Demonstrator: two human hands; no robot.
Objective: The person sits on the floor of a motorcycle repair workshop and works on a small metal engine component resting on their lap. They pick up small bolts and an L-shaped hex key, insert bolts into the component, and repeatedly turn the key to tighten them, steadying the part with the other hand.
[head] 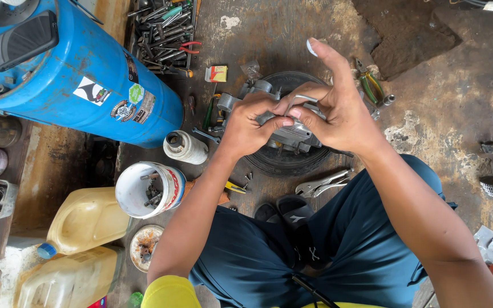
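- Now both hands meet over a grey metal engine part (292, 137) that rests on a black tyre (292, 162), a little above the centre of the view.
- The left hand (246, 122) is curled tight on the upper edge of the engine part, fingers bent inward.
- The right hand (338, 108) pinches a small thin piece at the same spot with thumb and bent fingers, while its index finger (326, 57) points straight up toward 12 o'clock; what the small piece is, I cannot tell.
- At 5 o'clock from the tyre, locking pliers (323, 183) lie on the floor.
- At 2 o'clock from the hands lie green-handled pliers (372, 85).
- At 9 o'clock from the hands a white bottle (185, 147) lies on its side, and at 8 o'clock a white tub (144, 188) holds small metal parts.
- At 10 o'clock lies a big blue tank (75, 74); at 11 o'clock a tray of tools (164, 34).
- At 7 o'clock stand yellow jerrycans (84, 219).
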